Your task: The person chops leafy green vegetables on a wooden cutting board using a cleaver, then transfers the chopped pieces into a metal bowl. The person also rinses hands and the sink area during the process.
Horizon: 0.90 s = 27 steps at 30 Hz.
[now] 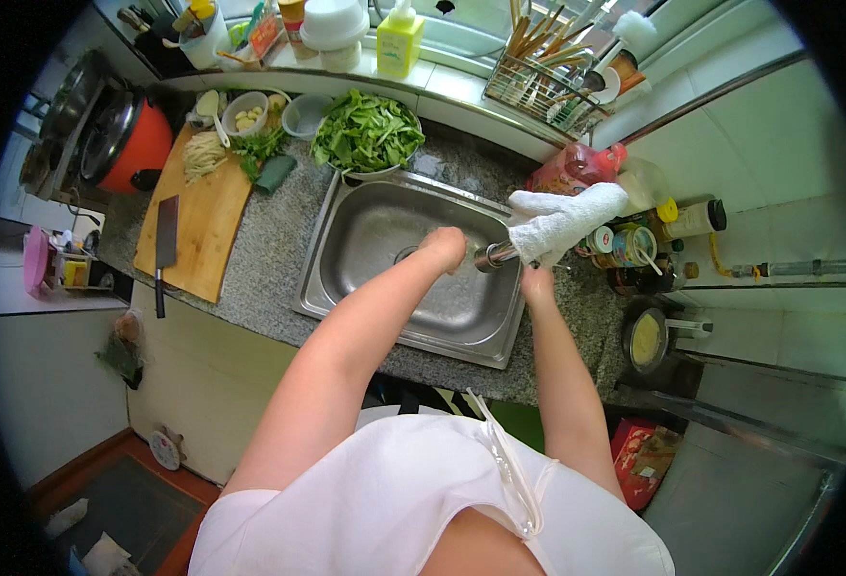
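My left hand [444, 248] is over the stainless steel sink [365, 223], left of the faucet's metal spout [493, 255]; its fingers are bent and mostly turned away from view. My right hand [538, 281] is at the right edge of the sink, beneath a white towel [567, 219] draped over the faucet. The towel hides its fingertips, so what they touch is unclear. A bowl heaped with cut leafy greens [369, 133] stands behind the sink. On the left, a cleaver [166, 234] lies on a wooden cutting board [210, 237].
Bottles and jars [632, 245] crowd the counter at right, near a small pan [645, 340]. Pale strips [205, 155], a bowl of garlic cloves [244, 115] and a red cooker [131, 147] are at left. A wire basket of chopsticks [538, 90] stands on the sill.
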{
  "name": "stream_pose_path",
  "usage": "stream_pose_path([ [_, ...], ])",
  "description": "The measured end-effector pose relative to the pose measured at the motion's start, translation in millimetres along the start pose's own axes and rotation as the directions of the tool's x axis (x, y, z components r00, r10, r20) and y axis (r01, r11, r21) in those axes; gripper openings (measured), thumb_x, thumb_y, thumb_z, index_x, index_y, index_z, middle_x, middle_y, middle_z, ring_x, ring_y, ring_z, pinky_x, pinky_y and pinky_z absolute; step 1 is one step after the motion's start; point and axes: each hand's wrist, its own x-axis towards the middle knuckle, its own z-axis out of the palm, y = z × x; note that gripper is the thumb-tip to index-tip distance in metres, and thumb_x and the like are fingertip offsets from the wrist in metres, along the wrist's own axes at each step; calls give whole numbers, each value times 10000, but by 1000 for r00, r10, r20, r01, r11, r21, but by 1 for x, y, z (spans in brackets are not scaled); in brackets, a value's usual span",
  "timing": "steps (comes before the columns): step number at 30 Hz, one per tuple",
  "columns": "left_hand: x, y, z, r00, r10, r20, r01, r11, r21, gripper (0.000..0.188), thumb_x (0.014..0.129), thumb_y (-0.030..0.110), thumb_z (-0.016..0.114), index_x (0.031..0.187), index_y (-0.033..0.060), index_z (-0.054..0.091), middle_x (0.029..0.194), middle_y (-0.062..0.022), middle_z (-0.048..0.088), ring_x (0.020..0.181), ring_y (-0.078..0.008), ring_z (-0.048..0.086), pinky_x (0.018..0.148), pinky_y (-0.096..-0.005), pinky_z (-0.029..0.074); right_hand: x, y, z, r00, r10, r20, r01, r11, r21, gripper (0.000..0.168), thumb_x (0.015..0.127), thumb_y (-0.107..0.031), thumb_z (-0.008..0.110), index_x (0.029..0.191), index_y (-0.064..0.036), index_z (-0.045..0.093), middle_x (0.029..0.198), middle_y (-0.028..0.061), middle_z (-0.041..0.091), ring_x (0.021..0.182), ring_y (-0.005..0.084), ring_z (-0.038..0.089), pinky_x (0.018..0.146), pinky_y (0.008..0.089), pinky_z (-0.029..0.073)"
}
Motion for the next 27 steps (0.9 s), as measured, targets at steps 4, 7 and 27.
stream_pose_path([
  [4,-27,-12,5,962,-202,-182,206,979,5,369,893,238,528,1217,67,563,1157,-184,626,1121,-369,562,960,-486,433,-117,-77,30,881,109,460,-333,834,439,799,857,-579,576,1419,-116,246,1307,159,403,1141,316,458,819,517,457],
  [7,-52,13,25,974,-163,-158,205,928,310,290,877,203,508,1092,68,647,1227,-180,588,1227,-387,469,1018,-532,355,-173,-105,63,787,-46,615,-355,781,513,821,839,-463,654,1473,-134,247,1460,149,345,1255,352,435,933,549,428],
  [27,-133,53,71,921,-71,-382,-291,524,-800,443,870,94,488,1291,-37,449,1243,-194,522,1158,-296,478,979,-418,387,-118,-88,51,679,-23,734,-614,531,585,155,849,-190,617,865,-43,569,679,58,571,590,211,562,558,360,495],
])
